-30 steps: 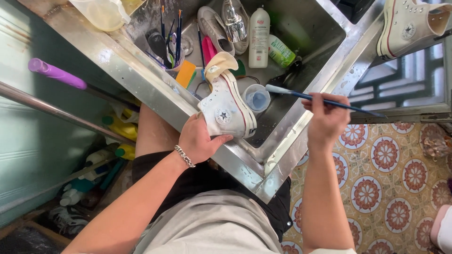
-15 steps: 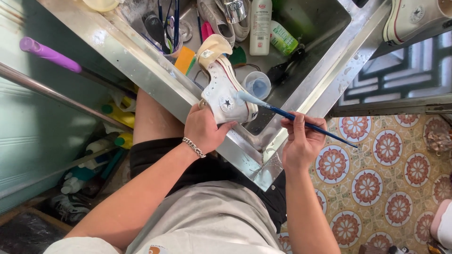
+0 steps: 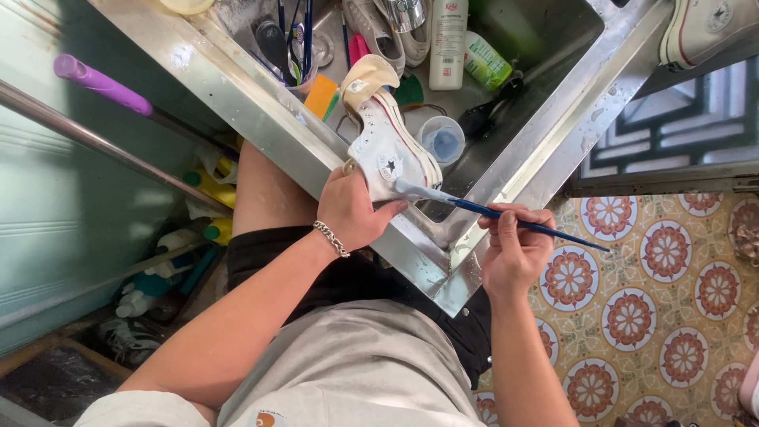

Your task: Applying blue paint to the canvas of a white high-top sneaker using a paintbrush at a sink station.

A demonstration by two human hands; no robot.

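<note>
My left hand (image 3: 352,213) grips a white high-top sneaker (image 3: 387,146) by its heel, holding it over the near rim of a steel sink (image 3: 261,111). A silver bracelet is on that wrist. My right hand (image 3: 514,249) pinches a long blue paintbrush (image 3: 506,220), and the pale brush tip rests on the sneaker's side near a round star patch. A small clear cup (image 3: 443,141) with blue liquid stands in the sink just beyond the sneaker.
The sink also holds another shoe (image 3: 379,32), a white bottle (image 3: 448,35), a green bottle (image 3: 486,62), brushes in a holder (image 3: 288,39) and an orange sponge (image 3: 320,96). A third sneaker (image 3: 704,28) sits top right. Bottles clutter the floor at left; patterned tiles lie at right.
My right hand brought the brush from beside the cup down onto the sneaker's side. The left hand drew the sneaker closer to the sink's near rim.
</note>
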